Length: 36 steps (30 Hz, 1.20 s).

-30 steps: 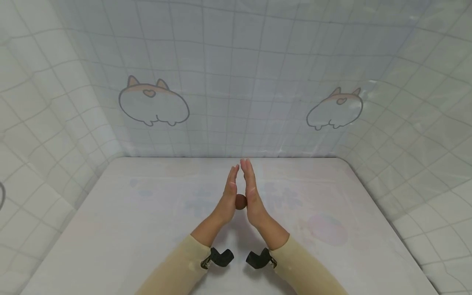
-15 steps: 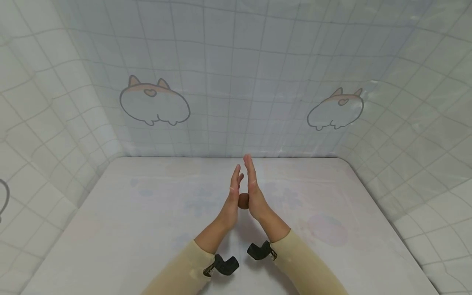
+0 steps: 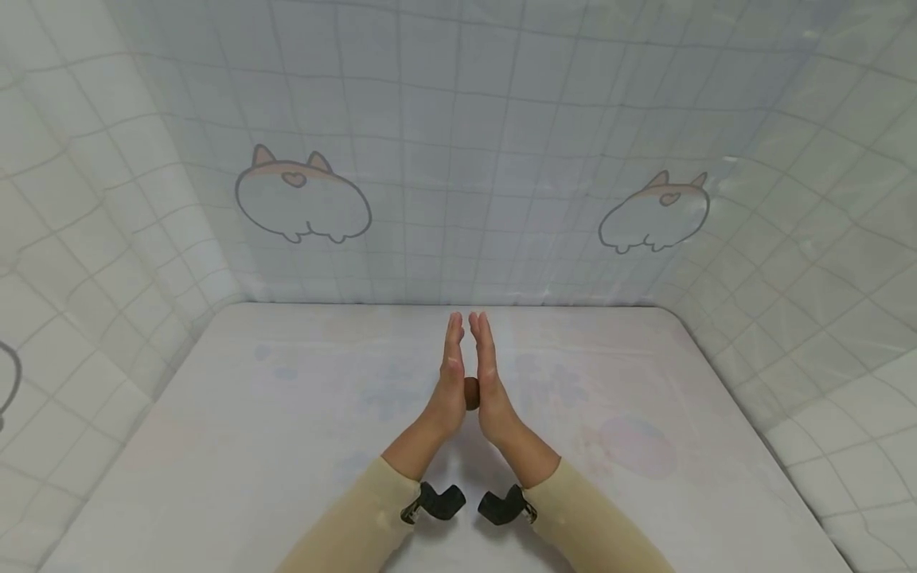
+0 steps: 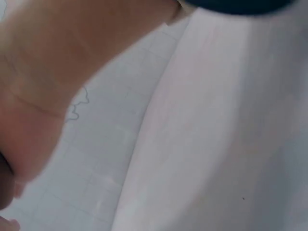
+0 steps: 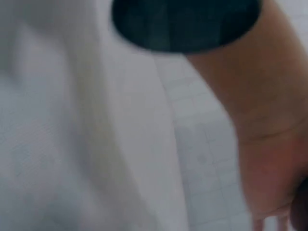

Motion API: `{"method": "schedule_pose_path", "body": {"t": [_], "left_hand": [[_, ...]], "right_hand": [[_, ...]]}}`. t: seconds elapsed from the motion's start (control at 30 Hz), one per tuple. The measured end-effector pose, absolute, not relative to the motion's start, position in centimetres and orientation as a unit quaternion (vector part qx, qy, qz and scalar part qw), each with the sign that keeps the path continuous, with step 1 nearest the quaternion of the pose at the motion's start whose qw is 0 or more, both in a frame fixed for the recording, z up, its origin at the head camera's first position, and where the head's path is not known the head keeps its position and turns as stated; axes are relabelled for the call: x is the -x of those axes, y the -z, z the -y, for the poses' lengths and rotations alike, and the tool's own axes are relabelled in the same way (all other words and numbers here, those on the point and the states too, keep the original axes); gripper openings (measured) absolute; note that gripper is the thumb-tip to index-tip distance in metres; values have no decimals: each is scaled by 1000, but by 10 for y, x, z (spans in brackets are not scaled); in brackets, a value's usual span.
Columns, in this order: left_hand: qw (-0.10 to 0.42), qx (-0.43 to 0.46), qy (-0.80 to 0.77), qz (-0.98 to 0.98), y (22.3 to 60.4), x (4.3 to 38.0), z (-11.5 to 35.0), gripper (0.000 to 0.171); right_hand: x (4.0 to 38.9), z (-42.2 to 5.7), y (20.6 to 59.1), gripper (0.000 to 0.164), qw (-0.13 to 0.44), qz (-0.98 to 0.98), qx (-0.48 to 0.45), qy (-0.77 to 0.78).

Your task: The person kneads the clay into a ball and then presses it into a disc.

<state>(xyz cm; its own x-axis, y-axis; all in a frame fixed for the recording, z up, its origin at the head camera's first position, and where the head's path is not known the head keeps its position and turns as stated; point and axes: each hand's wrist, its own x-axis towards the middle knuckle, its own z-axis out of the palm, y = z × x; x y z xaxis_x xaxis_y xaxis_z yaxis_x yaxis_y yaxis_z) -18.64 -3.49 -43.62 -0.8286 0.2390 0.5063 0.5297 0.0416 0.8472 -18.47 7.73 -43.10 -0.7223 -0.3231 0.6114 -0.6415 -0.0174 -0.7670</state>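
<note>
A small brown ball sits pressed between my two palms, near the heels of the hands, over the middle of the table. My left hand is flat against its left side, with straight fingers pointing away from me. From the other side my right hand presses it the same way, the fingertips of both hands nearly level and a narrow gap between them. In the left wrist view only an edge of the brown ball shows beside the palm. The right wrist view also catches part of the brown ball at its lower right.
Under the hands lies a white table with faint pastel prints. A grid-patterned sheet with cartoon drawings rises behind it and along both sides. Black wrist-camera mounts stick out inward from the cream sleeves.
The hands have slid against each other: the right went forward and then back, the left drew back and then forward. The brown ball stays between the palms and looks narrower.
</note>
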Motion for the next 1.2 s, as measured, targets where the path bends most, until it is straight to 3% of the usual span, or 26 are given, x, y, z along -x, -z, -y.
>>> {"method": "schedule_pose_path", "body": {"t": [0.13,0.37,0.57,0.93,1.2], "left_hand": [[89,259,621,734,438,186,35,89],[1,253,623,741,437,176,39,89],[-42,296,620,726,433,166,40,88],[-38,331,666,667,425,165,40,93],[50,316,676,664,422,173,40,92]], "right_hand": [[181,-80,424,86,143,696,-353,-609],[184,-84,414,92,130,718,-313,-608],[195,-90,415,94,127,724,-292,-611],[201,-90,428,97,84,719,-289,-627],[191,-83,439,88,75,717,-337,-605]]}}
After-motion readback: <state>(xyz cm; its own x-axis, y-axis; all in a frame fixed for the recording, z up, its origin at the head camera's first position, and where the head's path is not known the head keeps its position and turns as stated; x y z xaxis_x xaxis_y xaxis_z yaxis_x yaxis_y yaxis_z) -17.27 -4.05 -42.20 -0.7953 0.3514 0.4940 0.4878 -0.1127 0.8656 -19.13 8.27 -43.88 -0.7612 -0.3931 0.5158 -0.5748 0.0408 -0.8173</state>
